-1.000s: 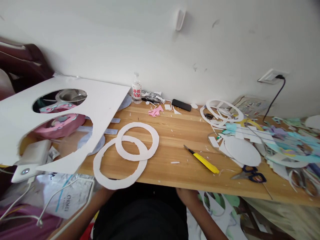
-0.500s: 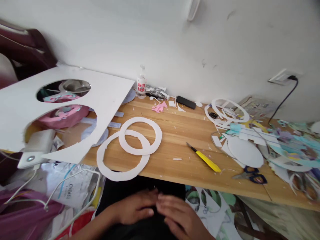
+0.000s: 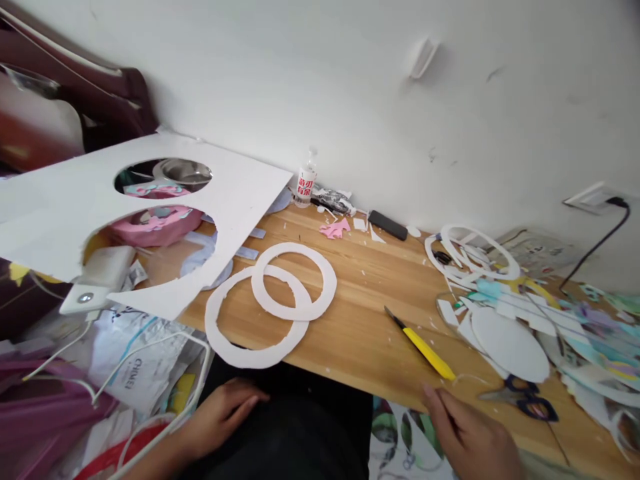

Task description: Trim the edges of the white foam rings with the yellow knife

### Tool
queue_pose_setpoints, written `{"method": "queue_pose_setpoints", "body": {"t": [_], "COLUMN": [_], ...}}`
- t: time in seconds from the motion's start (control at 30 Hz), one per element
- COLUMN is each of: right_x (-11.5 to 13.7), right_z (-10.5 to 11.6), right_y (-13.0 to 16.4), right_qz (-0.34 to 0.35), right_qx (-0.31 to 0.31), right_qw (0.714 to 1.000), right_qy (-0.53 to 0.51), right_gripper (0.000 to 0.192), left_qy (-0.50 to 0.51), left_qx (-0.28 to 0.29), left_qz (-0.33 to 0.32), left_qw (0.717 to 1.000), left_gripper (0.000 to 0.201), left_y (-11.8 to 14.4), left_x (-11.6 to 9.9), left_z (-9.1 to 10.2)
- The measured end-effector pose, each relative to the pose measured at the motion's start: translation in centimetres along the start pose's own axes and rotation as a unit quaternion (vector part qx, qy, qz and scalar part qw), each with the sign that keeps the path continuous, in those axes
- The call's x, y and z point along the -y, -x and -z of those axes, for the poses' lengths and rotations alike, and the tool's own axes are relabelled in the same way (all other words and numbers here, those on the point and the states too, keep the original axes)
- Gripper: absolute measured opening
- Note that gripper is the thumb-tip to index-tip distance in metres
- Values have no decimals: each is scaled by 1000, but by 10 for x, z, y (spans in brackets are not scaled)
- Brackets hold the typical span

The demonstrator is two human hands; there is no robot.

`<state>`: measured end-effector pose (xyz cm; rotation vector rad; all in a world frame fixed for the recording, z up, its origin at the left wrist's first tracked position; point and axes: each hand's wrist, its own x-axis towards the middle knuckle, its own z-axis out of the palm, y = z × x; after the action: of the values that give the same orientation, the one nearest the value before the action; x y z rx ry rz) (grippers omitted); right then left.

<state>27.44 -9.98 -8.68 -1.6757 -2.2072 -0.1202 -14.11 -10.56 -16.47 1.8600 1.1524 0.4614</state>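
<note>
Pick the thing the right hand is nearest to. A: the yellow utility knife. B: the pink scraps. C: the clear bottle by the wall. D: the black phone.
A: the right hand reaches over the near table edge, its fingertips just short of the handle end of the yellow utility knife, while the bottle, scraps and phone lie far back by the wall.

We see a white sheet w/ round cutouts [image 3: 240, 193] over the desk's [image 3: 360, 333] left edge, a small bottle [image 3: 305, 181] & black phone [image 3: 387, 225] along its back edge, scissors [image 3: 525, 395] near its front-right edge.
</note>
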Motion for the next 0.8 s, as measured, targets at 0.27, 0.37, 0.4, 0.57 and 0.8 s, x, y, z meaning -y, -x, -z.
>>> {"method": "queue_pose_setpoints", "body": {"t": [0.27,0.37,0.4,0.57,0.8], "right_x": [64,79,80,70,73], "right_z": [-43,-76,-86,-115,-113], "right_y": [-33,-78,-94,-151,-147], "right_qz": [13,37,49,197,221], "right_qx": [30,19,18,80,22], "right_qw": [989,988,988,972,969], "right_qy": [-145,-148,-143,-105,-106], "right_gripper": [22,33,39,49,27], "left_qy": [-239,-318,-342,-376,-367], "left_qx": [-218,-246,-249,-209,-236], "left_qz": [-157,-86,-62,-65,-187], "left_qw": [933,912,904,900,880], "left_gripper": [37,36,41,40,23], "left_y": [-26,-87,-107,-158,-151], "left_x": [-53,-68,-68,-40,-27], "left_z": [19,29,30,27,32]}}
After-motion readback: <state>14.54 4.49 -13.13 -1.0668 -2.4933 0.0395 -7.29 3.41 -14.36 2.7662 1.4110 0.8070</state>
